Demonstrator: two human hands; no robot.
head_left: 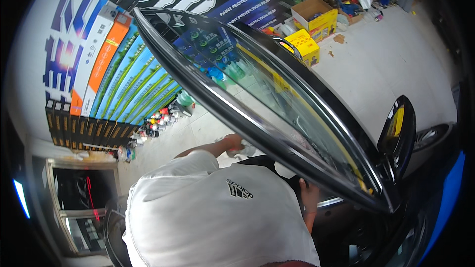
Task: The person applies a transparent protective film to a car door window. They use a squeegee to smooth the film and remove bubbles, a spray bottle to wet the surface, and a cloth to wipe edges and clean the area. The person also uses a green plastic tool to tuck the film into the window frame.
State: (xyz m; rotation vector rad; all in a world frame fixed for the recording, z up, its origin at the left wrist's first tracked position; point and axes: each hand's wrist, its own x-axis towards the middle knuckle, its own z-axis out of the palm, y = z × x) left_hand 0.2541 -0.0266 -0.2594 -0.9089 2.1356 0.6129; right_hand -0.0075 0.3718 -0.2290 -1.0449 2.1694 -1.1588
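Observation:
An open black car door (341, 123) with a framed window crosses the view from the upper left to the lower right. On its left side my left hand (234, 143) reaches forward, closed on a crumpled white cloth (242, 151) held low by the door's inner side. My right hand (309, 194) is at the inner side of the door, below the window frame, with its fingers curled on the dark trim. My white shirt (217, 222) hides part of the door's lower inside.
A black side mirror (400, 129) juts out at right. Beyond the door stand yellow boxes (303, 45) and an open carton (316, 12). Long boxes (123, 74) lean on the left wall, with several bottles (156, 122) along the floor beside them.

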